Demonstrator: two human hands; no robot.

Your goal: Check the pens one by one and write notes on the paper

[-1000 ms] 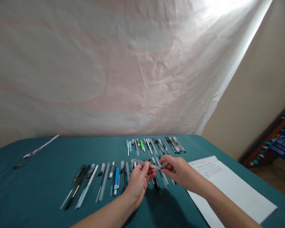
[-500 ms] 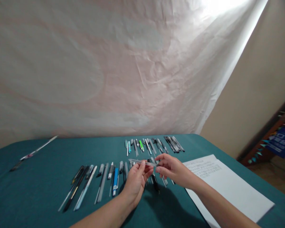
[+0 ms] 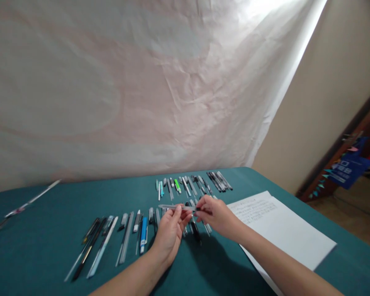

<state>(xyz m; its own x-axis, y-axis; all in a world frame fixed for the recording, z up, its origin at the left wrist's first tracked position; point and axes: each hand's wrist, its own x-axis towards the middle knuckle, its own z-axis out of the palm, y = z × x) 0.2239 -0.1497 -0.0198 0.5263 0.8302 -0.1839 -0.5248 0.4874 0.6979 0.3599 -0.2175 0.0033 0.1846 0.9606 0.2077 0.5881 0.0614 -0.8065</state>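
- we held a clear pen barrel [image 3: 169, 206] in our left hand [image 3: 169, 228], thumb pressed on top and fingers curled beneath it.
- our right hand [image 3: 214, 216] was narrow, its fingertips drawn together on a small black piece [image 3: 198, 209] at the barrel's right end; we could not tell whether the two were joined.
- we had the barrel raised above the teal tablecloth [image 3: 27, 250], lying nearly level, its left end sticking out past our left thumb.
- below our hands we saw a black pen [image 3: 196, 235] on the cloth, and other pens there were partly hidden by our fingers.
- to the left of our left hand we saw a blue pen [image 3: 143, 235], and farther left a black pen with a gold band [image 3: 88, 253] beside a pale blue tube [image 3: 101, 248].
- beyond our hands we saw a farther row of pens, with a bright green pen [image 3: 177, 186] among them.
- under our right forearm we saw white paper [image 3: 299, 242] with handwriting near its far edge.
- at the far left we saw a long thin rod [image 3: 37, 198] lying aslant, well apart from the pens.
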